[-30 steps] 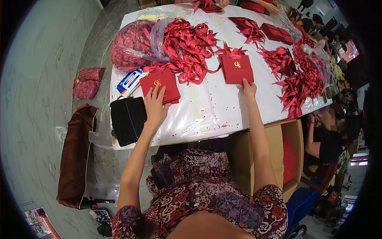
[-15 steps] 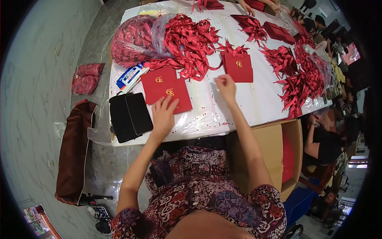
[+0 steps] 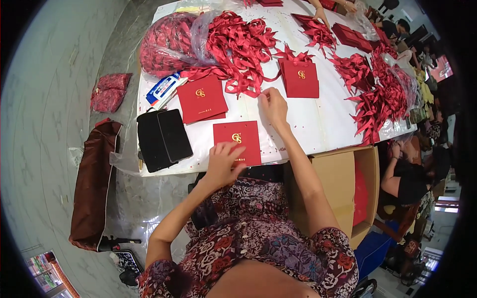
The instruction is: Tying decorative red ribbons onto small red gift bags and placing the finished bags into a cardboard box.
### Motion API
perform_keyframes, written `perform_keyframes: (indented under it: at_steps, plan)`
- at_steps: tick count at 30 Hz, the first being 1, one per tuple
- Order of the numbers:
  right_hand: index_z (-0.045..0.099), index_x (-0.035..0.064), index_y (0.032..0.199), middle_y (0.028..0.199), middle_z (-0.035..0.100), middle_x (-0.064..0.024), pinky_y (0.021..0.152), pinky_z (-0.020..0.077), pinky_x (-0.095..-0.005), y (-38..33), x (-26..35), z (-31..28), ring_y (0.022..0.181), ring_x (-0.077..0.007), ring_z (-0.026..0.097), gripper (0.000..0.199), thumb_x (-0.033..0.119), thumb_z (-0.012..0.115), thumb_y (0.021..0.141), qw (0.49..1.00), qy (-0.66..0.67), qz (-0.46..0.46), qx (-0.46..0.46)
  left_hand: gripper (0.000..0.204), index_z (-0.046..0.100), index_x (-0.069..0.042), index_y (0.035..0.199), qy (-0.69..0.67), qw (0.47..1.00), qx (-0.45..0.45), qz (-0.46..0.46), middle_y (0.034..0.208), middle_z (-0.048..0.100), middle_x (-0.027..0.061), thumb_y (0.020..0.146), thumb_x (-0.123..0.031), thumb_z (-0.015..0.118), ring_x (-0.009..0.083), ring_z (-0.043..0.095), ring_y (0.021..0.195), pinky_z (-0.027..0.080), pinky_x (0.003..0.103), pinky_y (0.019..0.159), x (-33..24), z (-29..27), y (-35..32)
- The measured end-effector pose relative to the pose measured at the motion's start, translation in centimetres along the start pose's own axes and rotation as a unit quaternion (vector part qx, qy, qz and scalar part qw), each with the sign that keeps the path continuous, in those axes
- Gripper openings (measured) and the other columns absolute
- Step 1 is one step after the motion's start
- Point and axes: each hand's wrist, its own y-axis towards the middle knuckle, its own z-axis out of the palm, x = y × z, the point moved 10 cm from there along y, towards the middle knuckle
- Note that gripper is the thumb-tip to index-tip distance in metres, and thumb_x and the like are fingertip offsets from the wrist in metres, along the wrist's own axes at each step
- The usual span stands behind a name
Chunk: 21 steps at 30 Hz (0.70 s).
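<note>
A flat red paper bag (image 3: 247,131) with a gold emblem lies near the table's front edge. My left hand (image 3: 222,164) rests over its lower left part, fingers stretched and apart. My right hand (image 3: 274,107) is just beyond that bag's far right corner, its fingers curled together beside the near end of the loose red ribbons (image 3: 241,44). Whether a ribbon is between those fingertips I cannot make out. A small stack of red bags (image 3: 201,99) lies to the left. Farther right is a pile of red bags with ribbon handles (image 3: 300,82).
On the left are a black pouch with a phone (image 3: 174,136) on it, a blue-and-white packet (image 3: 164,90) and a plastic sack of ribbons (image 3: 166,47). More ribboned bags (image 3: 382,107) lie right. A cardboard box (image 3: 335,184) stands below. Another person's hand (image 3: 320,14) works at the far side.
One red bag has come off the left stack toward me and to the right, under my left hand. My right hand has shifted slightly left, to the ribbons' near end.
</note>
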Motion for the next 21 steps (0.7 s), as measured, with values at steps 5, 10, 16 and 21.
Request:
perform_keyframes:
  at_steps: [5,10,16,21]
  plan:
    - [0.057,0.0009,0.092,0.086,0.061,-0.0146,0.069,0.0491,-0.0397,-5.4,5.0,-2.2,0.076,-0.0310,0.062,0.009,0.009,0.061,0.089,0.991,0.053,-0.059,0.107,0.043,0.059,-0.009,0.128,-0.061,0.995,-0.074,-0.028,0.102,0.061,0.0132,0.085,-0.012,0.066,0.0314,0.056,0.094,0.044,0.042,0.084,1.3,-2.6,5.0]
    - [0.059,-0.0002,0.098,0.084,0.061,-0.0118,0.070,0.0498,-0.0314,-9.1,8.1,-3.1,0.075,-0.0220,0.062,0.012,0.006,0.064,0.089,0.970,0.173,-0.061,0.158,0.016,0.066,-0.003,0.103,-0.057,0.997,-0.059,0.009,0.086,0.060,0.0130,0.089,-0.009,0.062,0.0328,0.055,0.084,0.045,0.042,0.078,0.5,-1.9,7.2]
    - [0.065,-0.0004,0.103,0.091,0.064,-0.0014,0.075,0.0478,-0.0215,-11.1,4.0,-1.1,0.084,-0.0070,0.060,0.013,0.006,0.066,0.092,0.881,0.410,0.139,0.189,0.017,0.062,0.001,0.094,-0.288,0.948,-0.028,-0.135,0.074,0.060,0.0103,0.095,-0.015,0.058,0.0215,0.058,0.065,0.046,0.032,0.061,1.5,0.6,6.0]
    - [0.062,-0.0005,0.102,0.099,0.065,-0.0071,0.085,0.0511,-0.0253,-10.3,5.0,-4.4,0.089,-0.0114,0.064,0.008,0.001,0.059,0.095,0.916,0.385,0.070,0.091,0.015,0.062,0.001,0.103,-0.426,0.893,-0.055,-0.138,0.079,0.064,0.0059,0.096,-0.012,0.059,0.0079,0.058,0.070,0.046,0.025,0.061,2.1,1.8,4.9]
